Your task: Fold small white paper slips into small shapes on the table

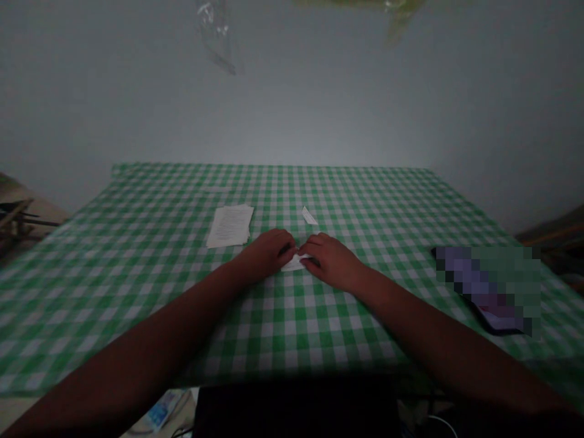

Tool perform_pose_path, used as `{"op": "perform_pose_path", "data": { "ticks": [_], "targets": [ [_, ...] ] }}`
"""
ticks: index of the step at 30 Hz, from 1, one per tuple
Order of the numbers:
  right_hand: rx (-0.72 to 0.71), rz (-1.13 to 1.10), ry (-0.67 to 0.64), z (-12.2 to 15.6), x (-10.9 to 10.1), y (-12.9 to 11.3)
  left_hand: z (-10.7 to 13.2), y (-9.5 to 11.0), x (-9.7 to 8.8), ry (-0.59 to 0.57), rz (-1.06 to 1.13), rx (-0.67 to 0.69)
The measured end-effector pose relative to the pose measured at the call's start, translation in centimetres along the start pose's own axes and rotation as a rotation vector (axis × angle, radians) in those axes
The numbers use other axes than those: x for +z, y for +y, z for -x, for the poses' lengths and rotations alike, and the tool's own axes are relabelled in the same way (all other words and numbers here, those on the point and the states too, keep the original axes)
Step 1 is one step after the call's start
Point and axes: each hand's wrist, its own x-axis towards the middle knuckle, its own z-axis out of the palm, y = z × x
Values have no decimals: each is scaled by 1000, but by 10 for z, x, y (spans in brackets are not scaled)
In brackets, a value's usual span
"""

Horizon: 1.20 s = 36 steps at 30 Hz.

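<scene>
My left hand and my right hand meet near the middle of the table, fingers pinched on a small piece of white paper. The paper lies low against the cloth, and its upper part is partly hidden by the fingers. Just beyond my hands lies a small folded paper piece with slanted ends. To the left of my left hand rests a loose stack of printed paper sheets, their edges slightly uneven.
A green-and-white checked tablecloth covers the table, whose far edge is near a pale wall. At the right lies a dark-edged flat object, mostly blurred out. A faint pale strip lies beyond the stack.
</scene>
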Motion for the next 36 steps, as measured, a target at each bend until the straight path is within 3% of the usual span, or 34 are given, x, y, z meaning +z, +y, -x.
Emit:
{"op": "perform_pose_path", "data": {
  "ticks": [19,25,31,36],
  "targets": [
    [6,-27,131,-4,6,5,-3,-3,7,11,94,-62],
    [41,185,44,-1,-3,-17,-3,-6,10,62,5,-65],
    [37,160,-49,3,-6,-25,0,-10,6,94,-43,-24],
    [40,126,-76,4,-6,-22,0,-10,-3,-3,-98,29]
  ]
}}
